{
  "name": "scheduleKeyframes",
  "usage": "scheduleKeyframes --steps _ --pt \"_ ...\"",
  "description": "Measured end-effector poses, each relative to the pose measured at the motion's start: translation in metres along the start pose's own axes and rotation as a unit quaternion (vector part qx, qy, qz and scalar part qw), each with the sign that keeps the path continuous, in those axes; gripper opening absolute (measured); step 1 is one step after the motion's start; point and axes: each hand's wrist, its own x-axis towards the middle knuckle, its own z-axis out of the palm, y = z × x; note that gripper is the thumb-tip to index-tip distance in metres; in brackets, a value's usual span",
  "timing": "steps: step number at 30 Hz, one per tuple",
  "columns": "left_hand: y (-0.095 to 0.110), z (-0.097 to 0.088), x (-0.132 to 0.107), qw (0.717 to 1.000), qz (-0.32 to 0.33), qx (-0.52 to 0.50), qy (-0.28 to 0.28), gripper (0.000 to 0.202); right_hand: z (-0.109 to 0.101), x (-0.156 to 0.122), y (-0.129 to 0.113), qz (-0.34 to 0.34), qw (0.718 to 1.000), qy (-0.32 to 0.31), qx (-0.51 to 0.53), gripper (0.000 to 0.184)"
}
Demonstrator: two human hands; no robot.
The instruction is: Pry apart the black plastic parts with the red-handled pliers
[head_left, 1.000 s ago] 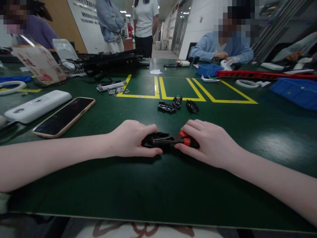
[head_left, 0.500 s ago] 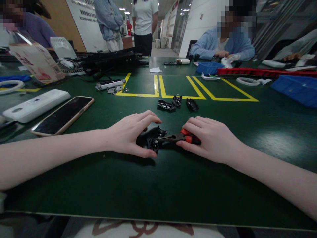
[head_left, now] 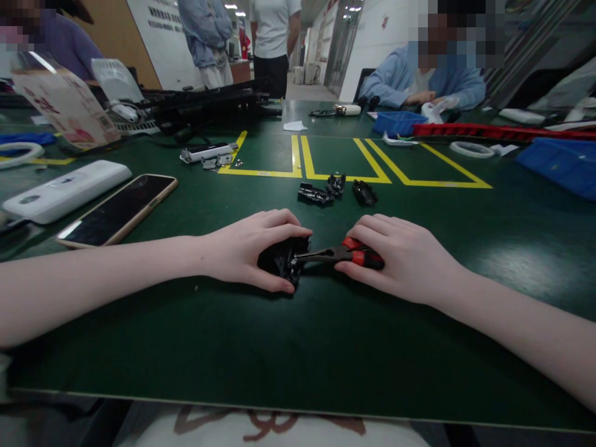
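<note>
Between the thumb and fingers of my left hand lies a glossy black plastic part with a jagged edge, resting on the green table. My right hand is wrapped round the red and black handles of long-nose pliers. The pliers point left, and their tips touch the part at a small shiny metal bit on its right side. Whether the jaws grip that bit is too small to tell. Just beyond my hands are several black plastic pieces.
A phone and a white power bank lie to the left. Yellow tape outlines boxes on the green table. Blue bins and a red strip are at right. A co-worker sits across; others stand behind.
My left fingers have closed in on the black part, the fingertips now at its far edge. The pliers stay at the part. The whole view has shifted slightly.
</note>
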Motion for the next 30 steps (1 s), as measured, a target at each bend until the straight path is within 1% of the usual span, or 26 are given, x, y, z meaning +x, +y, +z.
scheduleKeyframes --steps 5,12,22,25,30 --pt "0.0004 0.0002 -0.0001 1.000 -0.006 -0.011 0.007 0.075 -0.0001 -0.0001 -0.0012 0.001 1.000 0.016 0.010 0.042" --pt "0.0017 -0.0012 -0.0003 0.999 -0.022 -0.022 0.014 0.075 -0.0014 -0.0017 0.0001 -0.010 0.998 0.055 -0.001 0.041" --pt "-0.0001 -0.0005 -0.0008 1.000 -0.020 0.001 0.023 0.075 0.0001 -0.0015 -0.0013 -0.020 0.999 0.050 -0.005 0.043" --pt "-0.0008 0.0001 -0.0007 0.999 -0.025 0.020 0.018 0.073 -0.0001 -0.0013 -0.0014 -0.017 0.999 0.052 0.000 0.041" --pt "-0.0010 0.0004 -0.0002 0.998 -0.040 0.042 0.001 0.069 -0.0014 -0.0020 -0.0012 -0.011 0.998 0.042 0.039 0.035"
